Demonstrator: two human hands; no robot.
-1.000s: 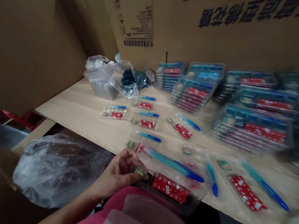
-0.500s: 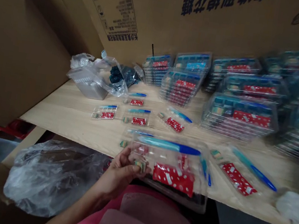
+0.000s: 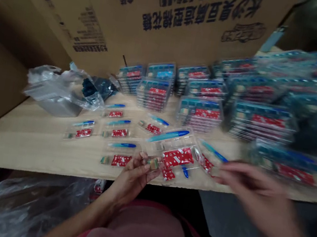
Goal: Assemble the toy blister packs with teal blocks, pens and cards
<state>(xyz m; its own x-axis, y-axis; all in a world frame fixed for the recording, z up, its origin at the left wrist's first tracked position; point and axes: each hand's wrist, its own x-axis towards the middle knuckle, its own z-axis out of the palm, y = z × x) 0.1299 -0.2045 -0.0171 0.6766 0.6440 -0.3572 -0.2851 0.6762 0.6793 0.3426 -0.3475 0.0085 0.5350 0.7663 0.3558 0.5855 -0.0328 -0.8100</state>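
Note:
My left hand (image 3: 135, 175) grips the near-left corner of a clear plastic tray (image 3: 158, 146), thumb on top. Inside the tray are a blue pen (image 3: 169, 136), a red packet with white dots (image 3: 178, 157) and a small striped block (image 3: 153, 163). Smeared by motion, my right hand (image 3: 250, 185) is to the right of the tray, over the table's front edge; what its fingers do is unclear. Nearest to its fingertips are another blue pen (image 3: 216, 151) and a partly covered red packet (image 3: 207, 164). Beneath the held tray, more filled trays are partly hidden.
Several filled trays (image 3: 119, 132) lie singly on the wooden table (image 3: 35, 139). Stacks of filled trays (image 3: 199, 115) stand at the back and right. A plastic-wrapped container (image 3: 59, 100) sits at the left, before a large cardboard box (image 3: 126, 17). Clear plastic sheeting (image 3: 33, 203) hangs below.
The view has swung right, and my right hand has come into sight. The tray in my left hand has tilted, its right end now raised. A tray stack at the right shows more fully.

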